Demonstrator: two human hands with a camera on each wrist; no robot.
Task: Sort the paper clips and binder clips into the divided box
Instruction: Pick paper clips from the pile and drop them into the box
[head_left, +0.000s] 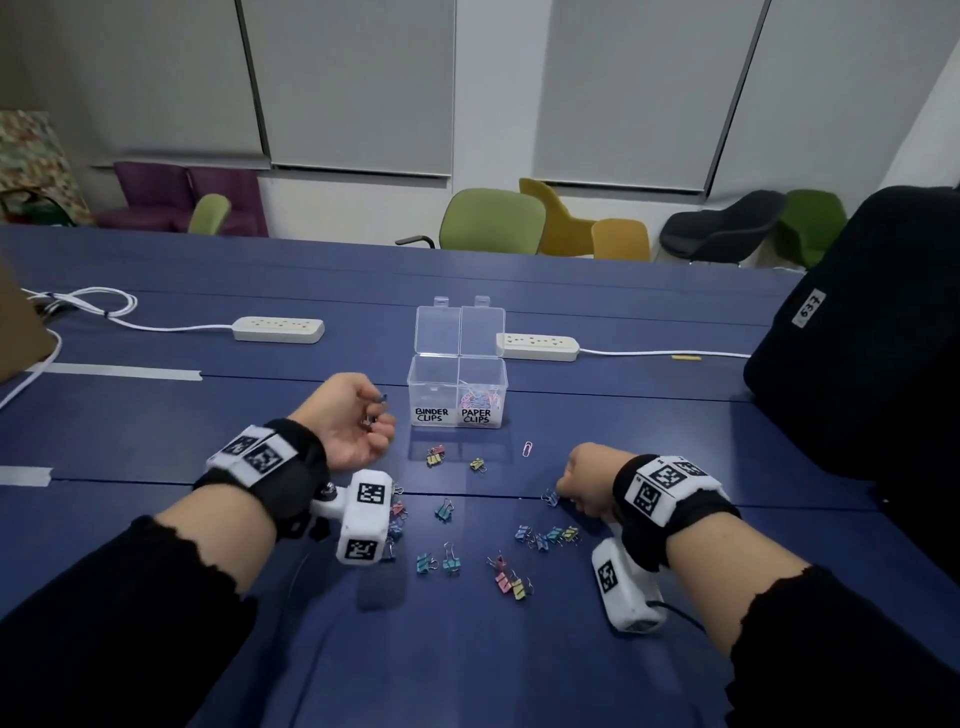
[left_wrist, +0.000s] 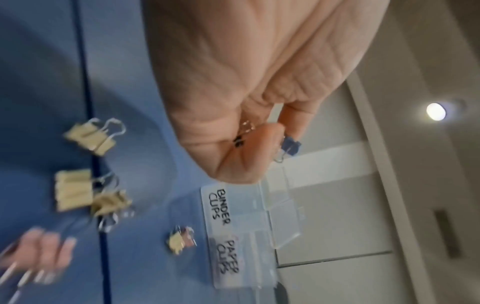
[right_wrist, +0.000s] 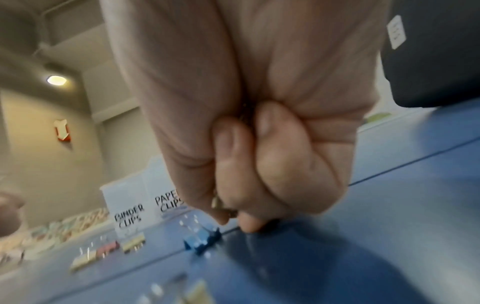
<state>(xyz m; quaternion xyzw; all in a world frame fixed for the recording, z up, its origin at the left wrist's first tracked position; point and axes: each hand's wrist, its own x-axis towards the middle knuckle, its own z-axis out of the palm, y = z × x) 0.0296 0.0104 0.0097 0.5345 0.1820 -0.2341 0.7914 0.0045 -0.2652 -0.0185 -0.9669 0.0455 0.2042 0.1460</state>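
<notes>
While left fingers (left_wrist: 291, 125) pinch a blue clip (left_wrist: 291, 145), right fingers (right_wrist: 233, 164) curl around clips.

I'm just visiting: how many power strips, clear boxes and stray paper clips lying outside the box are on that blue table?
Power strips: 2
Clear divided box: 1
Loose paper clip outside the box: 1, pink, in front of the box
Total: 4
</notes>
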